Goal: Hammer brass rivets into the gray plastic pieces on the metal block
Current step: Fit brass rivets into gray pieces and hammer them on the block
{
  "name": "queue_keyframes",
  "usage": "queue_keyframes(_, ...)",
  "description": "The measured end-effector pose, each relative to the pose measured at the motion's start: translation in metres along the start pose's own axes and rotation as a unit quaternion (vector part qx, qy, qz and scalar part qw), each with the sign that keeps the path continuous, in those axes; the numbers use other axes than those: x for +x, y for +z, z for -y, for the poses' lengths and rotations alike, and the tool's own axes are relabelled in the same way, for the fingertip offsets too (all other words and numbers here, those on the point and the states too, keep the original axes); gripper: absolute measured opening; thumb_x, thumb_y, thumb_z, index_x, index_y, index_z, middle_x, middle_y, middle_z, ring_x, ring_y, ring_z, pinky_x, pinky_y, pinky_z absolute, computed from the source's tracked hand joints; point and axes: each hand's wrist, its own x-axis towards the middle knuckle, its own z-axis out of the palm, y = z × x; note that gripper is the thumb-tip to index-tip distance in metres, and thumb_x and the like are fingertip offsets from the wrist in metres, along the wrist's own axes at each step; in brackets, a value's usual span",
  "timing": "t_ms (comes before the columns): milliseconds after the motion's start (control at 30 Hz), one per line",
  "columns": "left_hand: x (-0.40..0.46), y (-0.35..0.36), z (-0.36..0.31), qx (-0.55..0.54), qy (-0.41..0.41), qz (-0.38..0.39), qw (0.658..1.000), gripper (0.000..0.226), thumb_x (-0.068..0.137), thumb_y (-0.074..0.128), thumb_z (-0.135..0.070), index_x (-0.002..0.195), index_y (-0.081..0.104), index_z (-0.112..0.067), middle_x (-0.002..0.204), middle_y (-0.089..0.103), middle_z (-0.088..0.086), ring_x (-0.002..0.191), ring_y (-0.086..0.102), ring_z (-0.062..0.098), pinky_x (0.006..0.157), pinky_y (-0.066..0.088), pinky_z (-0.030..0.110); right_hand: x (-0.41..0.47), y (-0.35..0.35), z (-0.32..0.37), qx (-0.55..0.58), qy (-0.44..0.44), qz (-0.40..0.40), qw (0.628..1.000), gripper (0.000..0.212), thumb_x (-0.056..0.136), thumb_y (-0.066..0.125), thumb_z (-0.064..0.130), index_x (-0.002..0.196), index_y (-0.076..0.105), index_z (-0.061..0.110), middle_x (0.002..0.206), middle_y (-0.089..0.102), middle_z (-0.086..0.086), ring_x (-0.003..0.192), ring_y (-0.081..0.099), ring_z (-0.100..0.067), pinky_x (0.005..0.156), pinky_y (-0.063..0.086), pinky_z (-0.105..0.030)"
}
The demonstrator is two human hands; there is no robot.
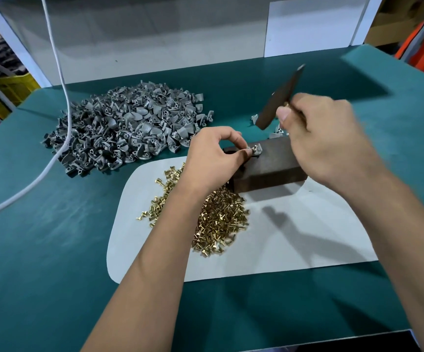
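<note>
We see the left hand (212, 154) pinching a gray plastic piece (254, 151) with a rivet (252, 147) standing in it, on top of the metal block (269, 163). The right hand (325, 138), fingers curled tight, grips a hammer (280, 97) raised above the block, its head blurred. Loose brass rivets (218, 219) lie on white paper (294, 237); a pile of gray pieces (127, 128) sits to the left, on the green table (40, 237).

Two bare forearms, no sleeves, gloves or rings; short trimmed nails
</note>
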Motion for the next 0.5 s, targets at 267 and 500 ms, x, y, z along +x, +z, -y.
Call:
queue_keyframes(267, 0.000, 0.000, 0.000, -0.003, 0.001, 0.004, 1.000, 0.010, 0.081, 0.084, -0.018, 0.077, 0.075, -0.019, 0.104, 0.075, -0.007, 0.111, 0.067, 0.008, 0.104, 0.051, 0.041, 0.003, -0.005, 0.000, -0.002, -0.005, -0.034, 0.999, 0.033, 0.097, 0.042, 0.049, 0.089, 0.057, 0.020, 0.074, 0.059, -0.005, 0.069, 0.055, -0.035, 0.060, 0.044, -0.038)
queue_keyframes(500, -0.002, 0.000, -0.001, -0.013, -0.004, 0.003, 1.000, 0.009, 0.081, 0.084, -0.014, 0.078, 0.075, -0.017, 0.104, 0.075, -0.004, 0.111, 0.068, 0.009, 0.106, 0.051, 0.042, 0.007, -0.004, -0.001, -0.082, 0.012, 0.042, 0.996, 0.028, 0.100, 0.046, 0.047, 0.083, 0.051, 0.025, 0.076, 0.057, -0.006, 0.075, 0.055, -0.039, 0.063, 0.042, -0.037)
